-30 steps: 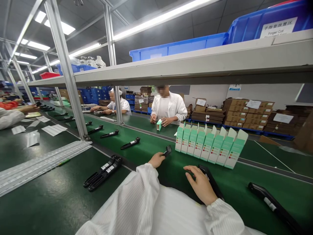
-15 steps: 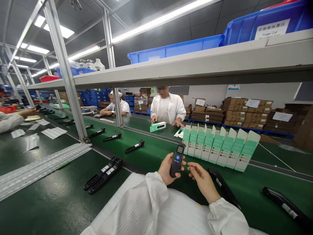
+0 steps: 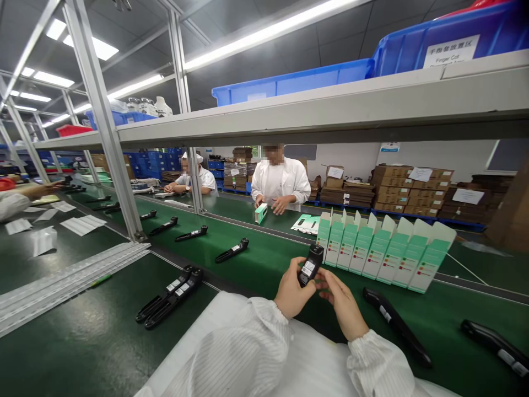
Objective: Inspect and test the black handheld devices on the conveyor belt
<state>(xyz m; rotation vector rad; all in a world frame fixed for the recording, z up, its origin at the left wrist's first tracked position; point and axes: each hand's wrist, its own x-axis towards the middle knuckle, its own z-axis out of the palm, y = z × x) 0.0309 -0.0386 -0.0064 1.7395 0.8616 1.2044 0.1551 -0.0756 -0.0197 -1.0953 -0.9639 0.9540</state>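
Observation:
A black handheld device point(image 3: 309, 267) is upright in my left hand point(image 3: 291, 291), its labelled side facing me. My right hand point(image 3: 342, 303) is beside it, fingers slightly bent and parted, the fingertips close to the device's lower right side; contact is hard to make out. Behind my hands a row of green and white boxes point(image 3: 378, 253) stands with open flaps. Two black devices point(image 3: 173, 298) lie side by side on the dark surface at the left. More black parts point(image 3: 232, 250) lie on the green belt, including one point(image 3: 397, 326) right of my right hand.
Across the belt a person in white point(image 3: 279, 182) handles a small green box point(image 3: 260, 213) near flat cartons point(image 3: 306, 224). Another person sits farther left. A shelf point(image 3: 314, 113) with blue bins crosses overhead, held by a metal post point(image 3: 109, 121). At left, another person's sleeve shows.
The device in my left hand has turned from its screen side to its labelled side. Parts and boxes on the belt have shifted right. The person opposite has turned the small box.

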